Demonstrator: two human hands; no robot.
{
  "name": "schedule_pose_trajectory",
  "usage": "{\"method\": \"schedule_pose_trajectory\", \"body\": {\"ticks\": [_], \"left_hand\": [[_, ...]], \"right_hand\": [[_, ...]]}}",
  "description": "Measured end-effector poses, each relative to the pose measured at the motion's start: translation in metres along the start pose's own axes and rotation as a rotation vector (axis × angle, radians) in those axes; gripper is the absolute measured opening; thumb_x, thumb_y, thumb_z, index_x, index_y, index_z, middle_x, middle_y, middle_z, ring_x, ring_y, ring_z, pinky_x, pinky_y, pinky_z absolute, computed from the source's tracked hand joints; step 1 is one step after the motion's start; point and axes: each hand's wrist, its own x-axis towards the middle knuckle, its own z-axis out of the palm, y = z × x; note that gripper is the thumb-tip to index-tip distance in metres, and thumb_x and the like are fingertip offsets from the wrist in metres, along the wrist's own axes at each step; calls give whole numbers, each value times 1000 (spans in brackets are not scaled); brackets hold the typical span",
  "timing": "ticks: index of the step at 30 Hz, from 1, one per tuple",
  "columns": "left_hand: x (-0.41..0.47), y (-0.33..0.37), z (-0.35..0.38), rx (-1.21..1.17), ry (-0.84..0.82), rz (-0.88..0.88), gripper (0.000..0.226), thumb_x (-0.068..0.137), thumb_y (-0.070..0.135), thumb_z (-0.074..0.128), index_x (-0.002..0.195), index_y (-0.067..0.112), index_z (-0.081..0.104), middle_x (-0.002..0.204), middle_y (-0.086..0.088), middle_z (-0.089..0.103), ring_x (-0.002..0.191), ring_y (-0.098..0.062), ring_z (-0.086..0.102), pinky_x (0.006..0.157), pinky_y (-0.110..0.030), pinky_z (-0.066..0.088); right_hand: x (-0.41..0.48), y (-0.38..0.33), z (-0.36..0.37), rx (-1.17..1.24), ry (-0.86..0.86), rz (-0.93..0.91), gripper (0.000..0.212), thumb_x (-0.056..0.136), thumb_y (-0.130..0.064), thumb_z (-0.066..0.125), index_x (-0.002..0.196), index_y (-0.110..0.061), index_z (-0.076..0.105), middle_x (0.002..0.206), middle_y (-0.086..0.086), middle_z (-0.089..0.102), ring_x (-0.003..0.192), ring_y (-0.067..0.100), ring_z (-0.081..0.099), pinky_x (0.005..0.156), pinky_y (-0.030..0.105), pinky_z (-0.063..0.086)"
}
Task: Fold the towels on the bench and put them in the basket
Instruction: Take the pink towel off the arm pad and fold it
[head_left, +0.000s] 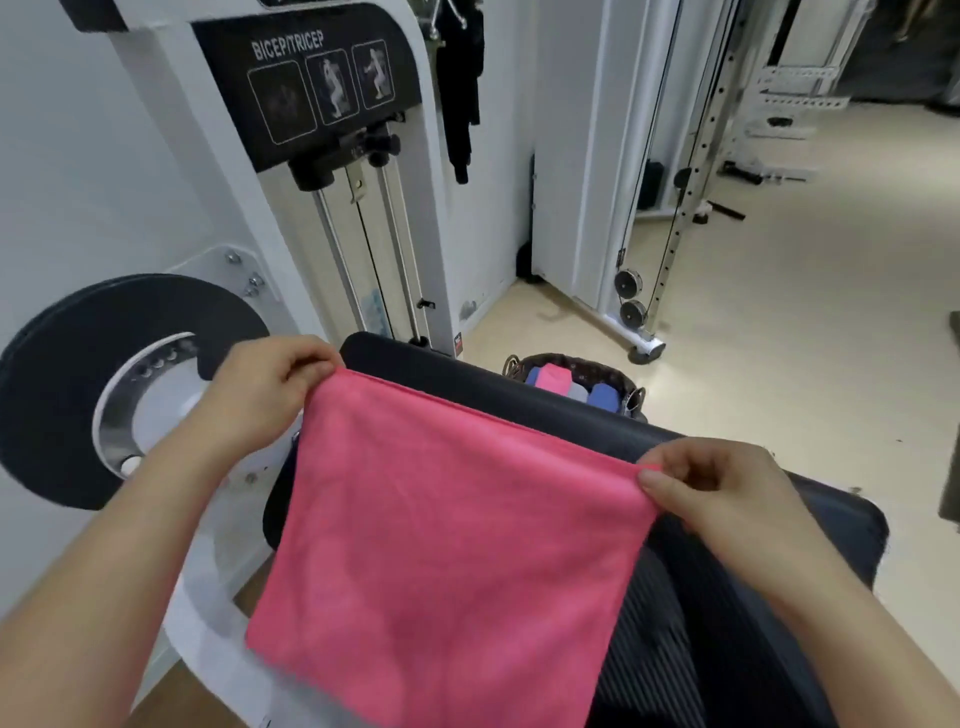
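Left grip: the left hand (270, 400) pinches the towel's upper left corner, at about 10 o'clock from the cloth's middle, fingers curled over the hem.
Right grip: the right hand (722, 499) pinches the upper right corner between thumb and fingers, at about 3 o'clock.
Towel: the pink towel (447, 545) hangs spread flat from those two corners, held up in front of the bench.
Top edge: taut between the hands, sloping down from 10 o'clock to 4 o'clock.
Long axis: cannot be told, as the lower right corner runs out of frame; the side edges fall toward 7 o'clock.
Bench: the black padded bench (545, 410) lies behind and under the towel, its pad running in the same slant as the top edge.
Basket: a dark woven basket (571, 361) sits on the floor past the bench at 1 o'clock from the towel, holding folded blue, pink and grey towels (576, 387).
Machine: a white bicep/tricep machine (322, 88) stands at 11 o'clock.
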Motion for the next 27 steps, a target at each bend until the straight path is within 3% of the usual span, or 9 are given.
{"method": "schedule_pose_trajectory", "body": {"ticks": [4,8,16,20,24,27], "left_hand": [[37,-18,86,85,-155,39,17,93,13,57,90,22,71,94,5,70,92,-16,61,80,-26,40],[61,-18,120,70,-87,39,14,92,15,59,95,17,73,98,-1,71,97,-21,62,88,-33,45],[79,-14,131,-46,7,-9,13,90,19,64,98,18,75,98,4,72,93,-9,59,88,-22,40],[84,-11,132,-75,25,-33,13,88,20,67,97,18,75,97,5,71,91,-7,58,86,-20,39],[89,-8,133,-77,-8,-49,12,91,22,64,97,17,73,91,6,66,90,-10,56,82,-22,38],[92,-5,135,-48,-54,-39,10,92,25,63,93,19,70,87,7,62,85,-11,54,78,-25,37]], "right_hand": [[23,39,15,-459,151,-8,15,89,-21,61,78,-30,67,73,-16,65,74,3,59,63,26,42],[42,58,23,-645,231,-53,15,94,-26,52,89,-25,67,85,-10,58,77,12,52,63,31,38],[65,72,18,-655,332,-151,14,91,-22,59,88,-16,72,81,-2,59,78,19,55,62,30,38],[75,68,12,-566,321,-74,8,86,-18,65,82,-22,71,75,-6,57,70,14,51,62,29,34],[81,64,10,-514,352,-9,10,88,-21,62,85,-23,71,81,-3,67,77,19,60,67,32,44],[82,64,12,-588,353,-21,16,91,-24,56,89,-20,72,83,1,67,78,24,60,63,31,39]]}}
